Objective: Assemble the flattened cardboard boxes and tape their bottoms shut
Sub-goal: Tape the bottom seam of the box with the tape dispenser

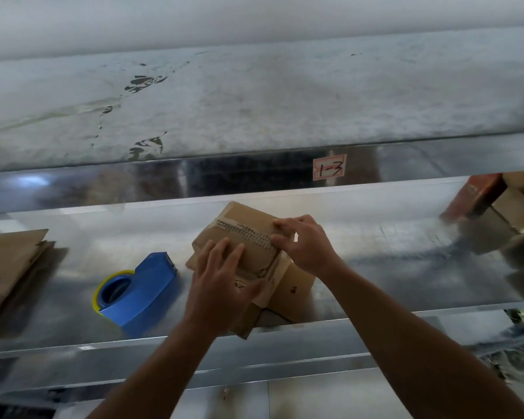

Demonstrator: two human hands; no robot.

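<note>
We see the cardboard box (242, 237) tilted mid-tabletop (375, 252), tape (248, 230) across its upturned face. Our left hand (221, 282) presses it with straight fingers; the right hand (306, 246) curls its fingers over the box's right edge. A blue tape dispenser (142, 288) lies just left.

Only readable bit is sitting on a little red-edged label (329, 168) that's sticking to the shiny shelf rail (194, 173): handwritten "1-3". The box (242, 225) is showing small dark printed marks, too blurry to read.
</note>
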